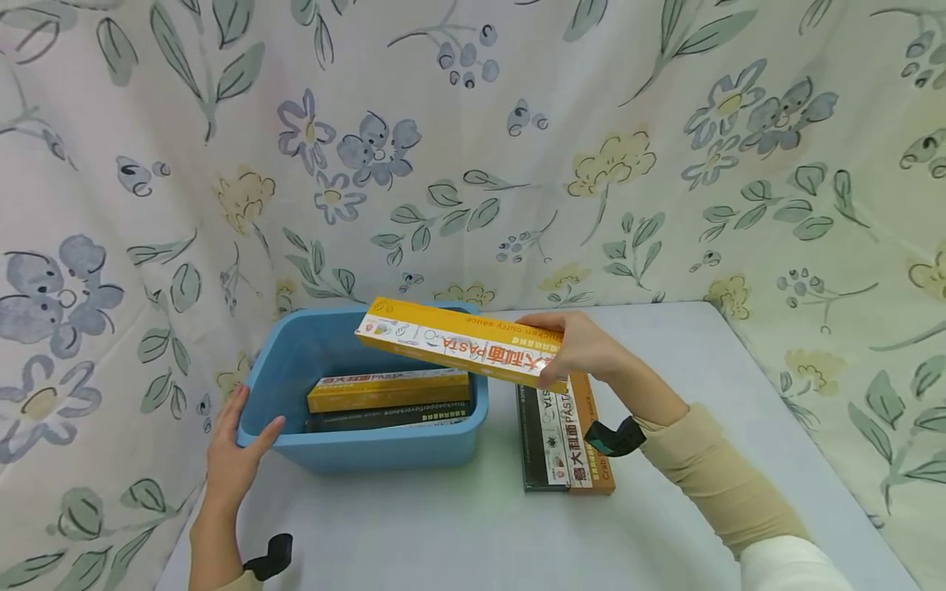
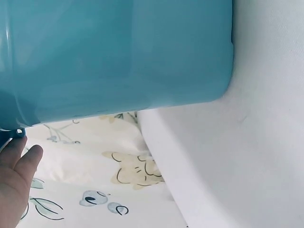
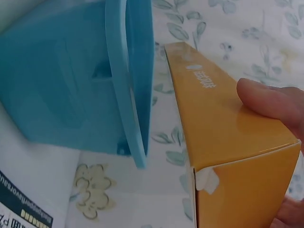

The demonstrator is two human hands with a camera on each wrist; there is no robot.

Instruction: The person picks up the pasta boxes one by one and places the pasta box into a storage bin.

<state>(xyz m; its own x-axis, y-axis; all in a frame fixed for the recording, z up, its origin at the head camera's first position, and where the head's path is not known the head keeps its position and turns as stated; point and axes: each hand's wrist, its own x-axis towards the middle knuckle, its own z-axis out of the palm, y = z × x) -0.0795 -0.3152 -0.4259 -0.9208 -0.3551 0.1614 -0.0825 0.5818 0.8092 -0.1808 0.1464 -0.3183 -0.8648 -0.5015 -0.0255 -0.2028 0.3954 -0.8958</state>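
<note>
A long yellow pasta box (image 1: 458,338) is gripped at its right end by my right hand (image 1: 584,349), thumb on the near side. Its far end hangs over the right part of a blue plastic bin (image 1: 369,455). In the right wrist view the box (image 3: 223,114) is beside the bin's rim (image 3: 124,85), apart from it. My left hand (image 1: 235,443) rests on the bin's left rim, thumb toward the front corner. Inside the bin lie another yellow pasta box (image 1: 388,392) and a black one (image 1: 384,417), with a further box partly hidden by the front wall.
Right of the bin, a black pasta box (image 1: 534,443) and an orange one (image 1: 594,468) lie side by side on the white table (image 1: 414,525), partly under the held box. A floral curtain (image 1: 458,164) hangs behind and at both sides.
</note>
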